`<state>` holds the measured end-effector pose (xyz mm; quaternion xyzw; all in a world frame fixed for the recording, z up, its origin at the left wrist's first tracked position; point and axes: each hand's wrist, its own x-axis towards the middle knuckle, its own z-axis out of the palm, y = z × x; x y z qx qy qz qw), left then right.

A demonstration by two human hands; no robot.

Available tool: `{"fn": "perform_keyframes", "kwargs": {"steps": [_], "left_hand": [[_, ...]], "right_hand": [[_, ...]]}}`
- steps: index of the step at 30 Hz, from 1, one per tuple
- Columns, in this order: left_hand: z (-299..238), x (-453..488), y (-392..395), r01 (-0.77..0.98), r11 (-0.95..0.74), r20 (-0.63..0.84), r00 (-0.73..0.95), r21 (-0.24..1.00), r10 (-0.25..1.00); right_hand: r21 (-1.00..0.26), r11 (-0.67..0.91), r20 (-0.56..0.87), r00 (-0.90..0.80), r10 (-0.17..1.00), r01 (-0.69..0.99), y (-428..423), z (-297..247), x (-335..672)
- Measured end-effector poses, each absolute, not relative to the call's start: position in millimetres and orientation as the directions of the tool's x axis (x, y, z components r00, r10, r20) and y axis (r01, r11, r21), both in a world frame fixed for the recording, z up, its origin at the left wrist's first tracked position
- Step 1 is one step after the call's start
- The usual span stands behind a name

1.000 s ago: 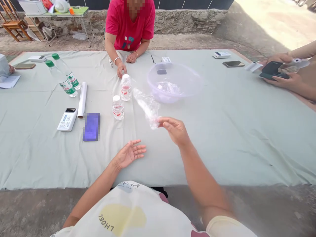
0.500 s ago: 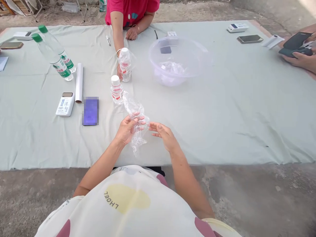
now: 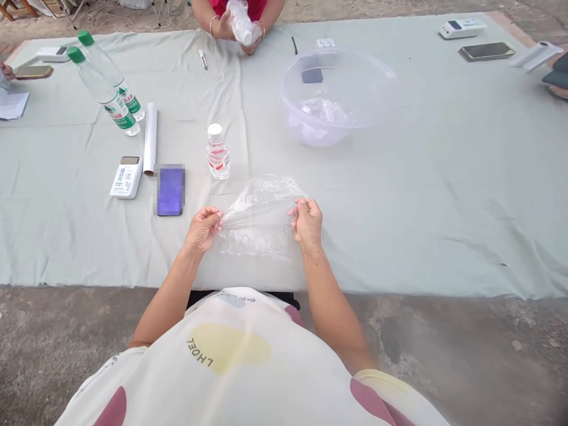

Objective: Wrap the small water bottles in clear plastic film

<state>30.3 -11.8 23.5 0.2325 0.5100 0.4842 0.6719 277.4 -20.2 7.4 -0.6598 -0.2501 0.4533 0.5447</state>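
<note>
Between my two hands a clear plastic bag is stretched out sideways, just above the near part of the table. My left hand pinches its left edge. The fingers of my right hand are closed on its right edge. Just beyond the bag, a small water bottle with a white cap and a red-and-white label stands upright on the cloth. Across the table, a co-worker's hands hold another bottle, tilted with its cap down and wrapped in clear plastic.
A translucent basin holds crumpled clear plastic. Left of the bottle are a purple-screened phone, a white power bank, a white paper roll and two green-capped bottles. A dark phone lies far right.
My right hand has taken hold of the bag, and my hands have moved apart, spreading it. The co-worker has lifted the other bottle off the table and tipped it.
</note>
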Motion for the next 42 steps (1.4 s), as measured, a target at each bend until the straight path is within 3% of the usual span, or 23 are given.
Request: {"fn": "perform_keyframes", "kwargs": {"steps": [6,8,10,12,15,17,19,21,24,28,30,33,35,37,39,42], "left_hand": [[14.7,-1.6,-13.4,-0.262,0.349,-0.407,-0.212,0.9,0.889],[15.5,-5.9,-12.6,-0.072,0.269,-0.277,-0.351,0.961,0.895],[19.3,-1.3,-11.5,0.189,0.15,-0.054,-0.434,0.97,0.899],[24.0,13.4,-11.4,0.431,-0.025,0.193,-0.349,0.902,0.917],[26.0,47.1,-15.8,0.588,-0.383,0.392,0.12,0.712,0.912],[21.4,68.4,-21.4,0.582,-0.585,0.341,0.481,0.565,0.808],[13.5,82.4,-27.5,0.576,-0.674,0.193,0.676,0.462,0.711],[5.6,87.2,-32.4,0.623,-0.665,0.049,0.713,0.412,0.699],[0.3,83.1,-35.9,0.732,-0.561,-0.078,0.632,0.386,0.771],[4.6,77.5,-35.5,0.788,-0.495,-0.141,0.572,0.366,0.808],[7.6,78.4,-34.5,0.794,-0.498,-0.158,0.573,0.347,0.804],[8.8,80.8,-32.6,0.82,-0.481,-0.178,0.548,0.312,0.818],[7.0,80.7,-31.1,0.845,-0.448,-0.199,0.512,0.292,0.835],[4.2,78.7,-29.8,0.866,-0.412,-0.229,0.479,0.284,0.848],[1.8,75.3,-29.2,0.878,-0.385,-0.252,0.456,0.284,0.854],[0.5,70.1,-29.8,0.885,-0.366,-0.263,0.44,0.287,0.859]], "right_hand": [[-0.892,-0.417,-0.278,0.518,0.809,0.173,-27.8,0.7,300.5],[-0.868,-0.43,-0.249,0.531,0.81,0.249,-30.3,-2.8,309.0],[-0.839,-0.446,-0.229,0.541,0.809,0.311,-32.1,-6.8,315.9],[-0.82,-0.452,-0.214,0.545,0.811,0.351,-33.6,-10.1,320.0],[-0.798,-0.458,-0.2,0.545,0.814,0.392,-36.7,-12.4,321.8],[-0.782,-0.468,-0.197,0.548,0.813,0.412,-40.7,-12.2,323.6],[-0.77,-0.487,-0.209,0.557,0.804,0.413,-46.2,-11.5,330.3],[-0.749,-0.519,-0.23,0.574,0.786,0.411,-51.8,-10.1,343.6],[-0.673,-0.596,-0.233,0.639,0.733,0.438,-54.6,-3.4,370.6],[-0.629,-0.588,-0.018,0.747,0.664,0.508,-38.1,20.8,378.5],[-0.692,-0.414,0.087,0.637,0.766,0.592,-23.6,34.3,356.6],[-0.742,-0.034,0.148,0.214,0.965,0.669,-3.7,41.2,301.1],[-0.72,0.154,0.124,-0.092,0.988,0.677,5.3,32.9,264.6],[-0.664,0.265,0.077,-0.288,0.955,0.7,10.9,18.0,240.5],[-0.584,0.313,0.051,-0.351,0.935,0.749,15.4,3.2,235.0],[-0.481,0.282,0.042,-0.299,0.953,0.83,24.1,-8.1,262.3]]}}
